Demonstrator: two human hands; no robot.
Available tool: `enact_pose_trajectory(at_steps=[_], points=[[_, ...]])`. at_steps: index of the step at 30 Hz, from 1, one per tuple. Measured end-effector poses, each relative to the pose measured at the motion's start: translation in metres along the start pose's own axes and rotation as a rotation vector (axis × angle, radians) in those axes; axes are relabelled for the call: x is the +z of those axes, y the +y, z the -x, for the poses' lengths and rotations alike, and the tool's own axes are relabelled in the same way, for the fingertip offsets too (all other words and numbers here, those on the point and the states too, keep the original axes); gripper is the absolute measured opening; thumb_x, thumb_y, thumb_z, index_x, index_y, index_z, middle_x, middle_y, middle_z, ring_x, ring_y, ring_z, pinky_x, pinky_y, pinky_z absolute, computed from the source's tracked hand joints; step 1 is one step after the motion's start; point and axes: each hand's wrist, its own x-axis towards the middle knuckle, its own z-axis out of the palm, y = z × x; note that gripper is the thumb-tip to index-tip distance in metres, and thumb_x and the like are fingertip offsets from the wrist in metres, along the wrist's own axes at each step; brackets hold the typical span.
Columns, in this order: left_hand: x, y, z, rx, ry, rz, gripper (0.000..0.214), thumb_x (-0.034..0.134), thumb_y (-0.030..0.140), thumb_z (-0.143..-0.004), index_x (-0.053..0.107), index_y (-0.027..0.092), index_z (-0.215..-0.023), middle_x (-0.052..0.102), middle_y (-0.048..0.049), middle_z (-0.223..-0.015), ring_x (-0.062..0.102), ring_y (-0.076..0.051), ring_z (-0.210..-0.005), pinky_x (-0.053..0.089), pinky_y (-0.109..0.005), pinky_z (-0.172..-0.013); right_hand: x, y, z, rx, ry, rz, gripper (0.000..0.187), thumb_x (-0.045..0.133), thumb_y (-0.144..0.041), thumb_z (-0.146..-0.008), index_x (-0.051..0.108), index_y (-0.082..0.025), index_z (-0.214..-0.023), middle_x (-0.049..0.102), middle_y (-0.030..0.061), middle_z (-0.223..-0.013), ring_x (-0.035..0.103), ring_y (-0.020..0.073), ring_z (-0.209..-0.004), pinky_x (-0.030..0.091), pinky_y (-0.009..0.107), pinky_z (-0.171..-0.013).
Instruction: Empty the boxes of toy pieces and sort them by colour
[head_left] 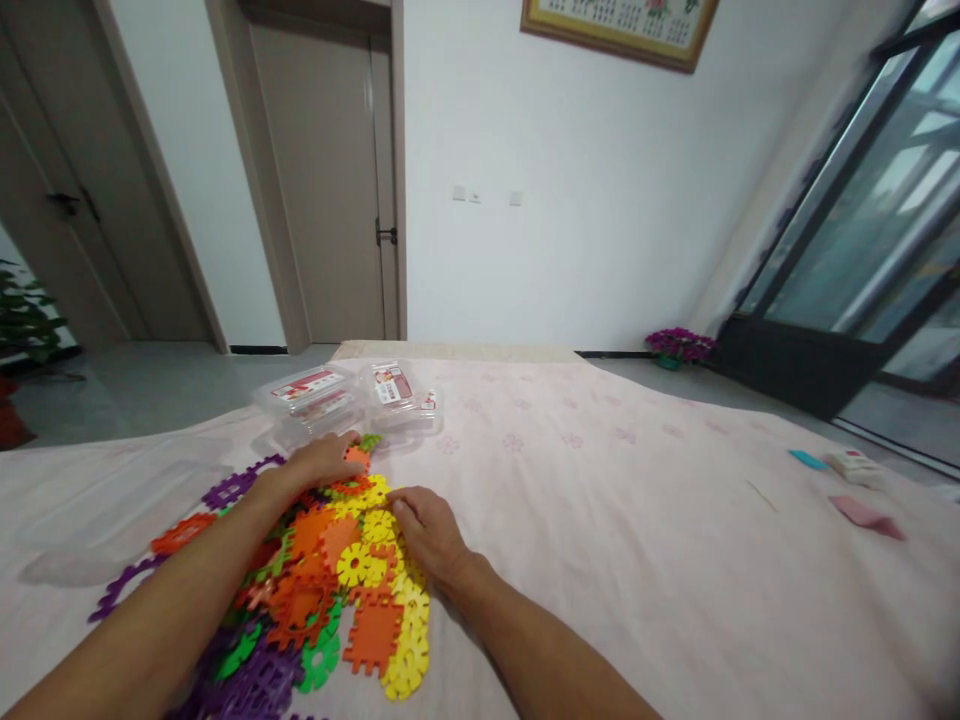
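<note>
A loose heap of flat plastic interlocking pieces lies on the cloth in front of me. My left hand [326,460] reaches over its far end, fingers and thumb curled round an orange building piece [358,458]. A small green piece [370,441] shows just past those fingertips. At the heap's right edge, my right hand [433,530] has thumb and forefinger closed on a yellow notched disc [379,490]. Below it run several overlapping yellow discs [409,650]. Orange square pieces [375,634], green discs [321,660] and purple pieces [259,685] fill the nearer part; my left forearm hides some.
Clear plastic boxes with red-and-white labels [394,385] stand beyond the heap. A large clear lid or tray [120,500] lies at the left. On the right are a pink cloth [866,516], a blue item [808,459] and a whitish pack [855,467].
</note>
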Motion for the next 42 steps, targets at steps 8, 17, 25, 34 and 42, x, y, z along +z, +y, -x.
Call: enact_pose_trajectory(at_steps=[8, 17, 25, 34, 42], points=[[-0.025, -0.004, 0.046, 0.117, -0.096, -0.064, 0.047, 0.063, 0.044, -0.068, 0.066, 0.021, -0.110, 0.071, -0.0092, -0.113, 0.066, -0.030, -0.104, 0.048, -0.035, -0.091, 0.004, 0.004, -0.001, 0.031, 0.066, -0.021, 0.029, 0.048, -0.022, -0.096, 0.074, -0.023, -0.109, 0.075, 0.0033, -0.108, 0.066, 0.0182, -0.103, 0.048, 0.031, -0.096], [-0.070, -0.035, 0.120, 0.111, 0.085, 0.011, 0.038, 0.058, 0.049, -0.083, 0.071, 0.024, -0.107, 0.069, -0.0065, -0.120, 0.063, -0.027, -0.113, 0.047, -0.036, -0.101, 0.002, 0.011, -0.004, 0.029, 0.133, 0.008, 0.032, 0.048, -0.026, -0.095, 0.070, -0.018, -0.117, 0.071, 0.0102, -0.117, 0.063, 0.0230, -0.112, 0.047, 0.038, -0.102], [-0.026, -0.063, 0.177, -0.030, 0.217, -0.003, 0.058, 0.045, 0.059, -0.093, 0.055, 0.024, -0.139, 0.062, -0.0083, -0.139, 0.057, -0.027, -0.129, 0.041, -0.045, -0.113, 0.006, -0.002, 0.001, -0.187, -0.077, 0.254, 0.042, 0.047, -0.035, -0.100, 0.059, -0.019, -0.137, 0.063, 0.0136, -0.137, 0.055, 0.0299, -0.129, 0.034, 0.052, -0.115], [0.016, 0.005, 0.160, 0.023, 0.371, 0.188, 0.042, 0.040, 0.046, -0.100, 0.063, 0.025, -0.128, 0.063, -0.0072, -0.137, 0.051, -0.025, -0.134, 0.036, -0.050, -0.118, 0.008, -0.006, 0.004, -0.253, -0.119, -0.096, 0.053, 0.040, -0.049, -0.103, 0.048, -0.023, -0.148, 0.052, 0.0110, -0.149, 0.047, 0.0262, -0.138, 0.036, 0.048, -0.117], [-0.008, 0.043, 0.146, 0.119, 0.212, 0.310, 0.050, 0.032, 0.048, -0.102, 0.063, 0.027, -0.135, 0.041, -0.0080, -0.158, 0.032, -0.027, -0.150, 0.026, -0.054, -0.123, 0.002, 0.002, 0.001, -0.114, 0.175, -0.369, 0.040, 0.045, -0.046, -0.101, 0.065, -0.028, -0.130, 0.059, 0.0060, -0.139, 0.050, 0.0224, -0.133, 0.033, 0.044, -0.120]])
